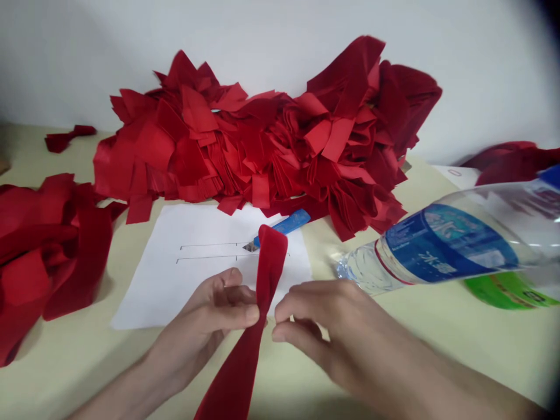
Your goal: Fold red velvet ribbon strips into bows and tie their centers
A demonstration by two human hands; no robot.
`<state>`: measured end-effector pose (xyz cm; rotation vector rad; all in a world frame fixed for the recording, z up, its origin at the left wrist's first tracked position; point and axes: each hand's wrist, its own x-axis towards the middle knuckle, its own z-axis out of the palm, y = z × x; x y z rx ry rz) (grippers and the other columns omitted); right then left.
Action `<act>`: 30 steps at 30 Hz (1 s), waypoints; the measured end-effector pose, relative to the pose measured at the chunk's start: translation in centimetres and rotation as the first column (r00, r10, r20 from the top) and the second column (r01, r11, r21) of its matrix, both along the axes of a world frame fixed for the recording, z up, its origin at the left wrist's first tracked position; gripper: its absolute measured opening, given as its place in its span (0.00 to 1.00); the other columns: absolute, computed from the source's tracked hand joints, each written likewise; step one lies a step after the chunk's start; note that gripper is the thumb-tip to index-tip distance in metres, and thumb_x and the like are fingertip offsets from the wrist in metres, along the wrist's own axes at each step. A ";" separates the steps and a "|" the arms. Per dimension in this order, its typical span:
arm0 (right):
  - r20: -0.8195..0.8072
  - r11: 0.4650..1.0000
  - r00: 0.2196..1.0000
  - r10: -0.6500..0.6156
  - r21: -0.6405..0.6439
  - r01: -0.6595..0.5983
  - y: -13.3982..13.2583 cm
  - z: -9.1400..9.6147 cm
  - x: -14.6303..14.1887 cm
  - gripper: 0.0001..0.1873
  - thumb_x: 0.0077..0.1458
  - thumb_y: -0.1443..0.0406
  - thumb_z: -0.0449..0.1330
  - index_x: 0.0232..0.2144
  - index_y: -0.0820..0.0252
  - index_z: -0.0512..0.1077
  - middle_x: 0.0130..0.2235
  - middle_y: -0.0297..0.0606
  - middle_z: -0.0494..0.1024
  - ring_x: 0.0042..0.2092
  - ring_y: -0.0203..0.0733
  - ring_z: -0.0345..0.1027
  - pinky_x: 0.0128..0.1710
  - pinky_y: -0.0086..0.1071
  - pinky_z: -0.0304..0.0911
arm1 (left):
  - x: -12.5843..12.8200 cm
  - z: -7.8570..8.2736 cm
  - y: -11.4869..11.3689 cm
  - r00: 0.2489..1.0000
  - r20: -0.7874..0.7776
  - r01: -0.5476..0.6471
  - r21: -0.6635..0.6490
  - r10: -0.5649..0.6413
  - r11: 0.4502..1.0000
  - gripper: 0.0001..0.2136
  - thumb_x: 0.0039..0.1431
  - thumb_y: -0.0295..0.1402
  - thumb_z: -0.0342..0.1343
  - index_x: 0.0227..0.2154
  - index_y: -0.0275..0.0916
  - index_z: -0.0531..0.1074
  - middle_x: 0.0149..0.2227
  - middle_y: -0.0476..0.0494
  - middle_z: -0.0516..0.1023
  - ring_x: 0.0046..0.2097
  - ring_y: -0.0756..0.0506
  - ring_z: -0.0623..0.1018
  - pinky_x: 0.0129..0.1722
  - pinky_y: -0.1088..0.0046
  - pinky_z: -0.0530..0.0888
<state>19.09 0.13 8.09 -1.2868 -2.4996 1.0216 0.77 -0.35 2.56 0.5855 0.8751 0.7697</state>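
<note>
A strip of red velvet ribbon point(269, 262) is pinched at its narrowed waist between the thumb and fingers of my left hand point(219, 312). Above the pinch the ribbon forms a short folded loop; below, a wider tail runs down past the bottom edge. Just right of that waist is my right hand point(324, 315), its fingers curled and the thumb drawn close to the index finger. Whatever may be between those fingertips is too small to tell. Behind the ribbon, a blue cutter point(294, 222) lies on a white paper sheet point(153, 291) with ruled black lines.
A large heap of red ribbon pieces point(245, 146) spans the back by the wall. Loose red ribbon point(74, 256) lies at left, with a small bow-shaped piece point(70, 137) behind. At right, a plastic bottle point(450, 239) lies beside a green-labelled object point(507, 290).
</note>
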 end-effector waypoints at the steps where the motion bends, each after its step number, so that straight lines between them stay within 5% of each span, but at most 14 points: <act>1: -0.087 0.988 0.996 -0.004 -0.152 -0.010 0.8 0.1 0.4 0.08 0.57 0.66 0.56 0.30 0.61 0.74 0.27 0.32 0.74 0.28 0.32 0.64 0.28 0.26 0.56 | -0.3 0.2 0.1 0.999 0.045 0.028 0.011 -0.029 1.000 0.19 0.41 0.24 0.62 0.25 0.41 0.53 0.24 0.53 0.71 0.27 0.52 0.68 0.28 0.77 0.62; 4: -0.291 0.810 0.957 0.008 -0.559 -0.177 3.4 -0.3 1.4 0.07 0.50 0.65 0.62 0.32 0.65 0.75 0.27 0.32 0.74 0.29 0.31 0.65 0.27 0.23 0.57 | -0.4 0.5 -0.1 0.954 0.161 0.255 0.014 -0.254 0.967 0.23 0.34 0.22 0.64 0.24 0.41 0.52 0.23 0.52 0.73 0.24 0.52 0.69 0.23 0.78 0.60; 6: -0.325 0.672 0.944 0.052 -0.688 -0.274 4.7 -0.8 1.7 0.07 0.47 0.67 0.63 0.30 0.68 0.75 0.25 0.31 0.73 0.28 0.31 0.64 0.27 0.23 0.58 | 0.1 0.6 -0.8 0.882 0.188 0.438 0.005 -0.431 0.899 0.23 0.32 0.22 0.64 0.24 0.41 0.53 0.21 0.54 0.72 0.23 0.52 0.69 0.23 0.79 0.60; 8: -0.262 0.614 0.957 0.127 -0.736 -0.283 4.9 -1.2 1.5 0.06 0.45 0.68 0.63 0.28 0.67 0.76 0.23 0.30 0.72 0.26 0.29 0.63 0.25 0.21 0.56 | 0.8 0.5 -1.7 0.841 0.098 0.532 0.024 -0.531 0.847 0.19 0.34 0.24 0.63 0.25 0.41 0.57 0.21 0.56 0.70 0.24 0.52 0.69 0.25 0.78 0.61; 9: -0.206 0.636 0.965 0.162 -0.726 -0.262 4.6 -1.2 1.2 0.05 0.44 0.68 0.63 0.27 0.66 0.76 0.23 0.29 0.71 0.25 0.28 0.62 0.24 0.21 0.55 | 1.2 0.4 -2.1 0.844 -0.002 0.535 0.033 -0.536 0.844 0.16 0.36 0.24 0.61 0.26 0.40 0.59 0.21 0.56 0.69 0.25 0.52 0.68 0.26 0.78 0.61; 11: -0.080 0.783 0.980 0.182 -0.591 -0.194 3.3 -1.1 0.3 0.03 0.46 0.69 0.62 0.26 0.63 0.76 0.22 0.29 0.71 0.25 0.28 0.61 0.23 0.21 0.53 | 1.9 0.0 -2.6 0.844 -0.255 0.500 0.059 -0.471 0.864 0.12 0.39 0.22 0.58 0.26 0.39 0.62 0.22 0.55 0.67 0.25 0.52 0.66 0.26 0.77 0.61; 13: 0.028 0.939 0.991 0.133 -0.322 -0.117 1.3 -0.7 -0.6 0.08 0.50 0.72 0.57 0.25 0.62 0.75 0.23 0.30 0.73 0.27 0.30 0.63 0.27 0.24 0.54 | 2.2 -0.4 -2.5 0.848 -0.436 0.397 0.145 -0.302 0.906 0.11 0.41 0.20 0.55 0.25 0.40 0.61 0.23 0.55 0.66 0.25 0.52 0.65 0.25 0.76 0.60; 15: 0.091 0.998 0.995 0.028 -0.050 -0.023 -0.6 -0.3 -1.2 0.08 0.52 0.73 0.55 0.26 0.63 0.74 0.29 0.35 0.75 0.31 0.35 0.66 0.31 0.28 0.56 | 1.9 -0.5 -1.9 0.899 -0.423 0.227 0.220 -0.117 0.949 0.12 0.44 0.20 0.54 0.24 0.41 0.56 0.22 0.55 0.66 0.25 0.52 0.65 0.25 0.76 0.60; 18: 0.039 0.999 0.999 -0.010 0.051 0.008 -1.6 0.0 -1.0 0.08 0.54 0.71 0.55 0.25 0.62 0.72 0.28 0.36 0.75 0.29 0.35 0.65 0.29 0.29 0.56 | 0.8 -0.2 -0.7 0.978 -0.209 0.006 0.115 0.018 0.993 0.17 0.43 0.21 0.58 0.25 0.42 0.52 0.21 0.57 0.66 0.25 0.53 0.65 0.26 0.77 0.60; 20: -0.036 0.994 0.998 -0.048 -0.102 0.045 -0.6 -0.1 -0.4 0.09 0.54 0.68 0.56 0.24 0.62 0.72 0.25 0.33 0.73 0.26 0.32 0.63 0.27 0.27 0.55 | 0.0 0.1 -0.1 0.997 -0.073 -0.030 0.049 0.034 0.998 0.17 0.43 0.23 0.60 0.25 0.41 0.54 0.23 0.56 0.68 0.27 0.53 0.66 0.28 0.77 0.61; 23: -0.233 0.860 0.968 -0.091 -0.509 -0.042 2.1 -0.4 0.6 0.06 0.51 0.64 0.61 0.27 0.63 0.74 0.25 0.31 0.73 0.27 0.31 0.63 0.26 0.24 0.56 | -0.6 0.4 0.0 0.989 0.078 0.124 0.036 -0.126 0.992 0.19 0.36 0.26 0.65 0.24 0.40 0.57 0.23 0.54 0.71 0.26 0.52 0.69 0.26 0.77 0.61; 26: -0.357 0.680 0.933 -0.042 -0.694 -0.236 3.8 -0.8 1.0 0.05 0.45 0.68 0.64 0.27 0.67 0.75 0.26 0.32 0.73 0.27 0.31 0.64 0.28 0.25 0.59 | -0.2 0.5 -0.6 0.909 0.094 0.406 0.025 -0.406 0.914 0.21 0.27 0.26 0.68 0.23 0.40 0.60 0.22 0.55 0.72 0.23 0.51 0.69 0.23 0.77 0.60; 28: -0.316 0.684 0.946 0.065 -0.677 -0.273 3.8 -0.9 0.8 0.03 0.45 0.72 0.61 0.25 0.68 0.76 0.24 0.32 0.73 0.26 0.30 0.64 0.28 0.24 0.59 | 0.4 0.7 -1.1 0.863 0.010 0.505 0.033 -0.505 0.863 0.17 0.30 0.25 0.66 0.25 0.39 0.64 0.23 0.53 0.72 0.25 0.50 0.71 0.25 0.76 0.61; 30: -0.198 0.768 0.966 0.168 -0.588 -0.254 3.0 -0.9 0.3 0.06 0.47 0.73 0.58 0.26 0.66 0.76 0.24 0.32 0.74 0.26 0.30 0.64 0.27 0.23 0.57 | 1.0 0.9 -1.6 0.844 -0.089 0.535 0.061 -0.529 0.843 0.13 0.36 0.23 0.62 0.28 0.38 0.67 0.25 0.52 0.72 0.28 0.50 0.71 0.29 0.75 0.63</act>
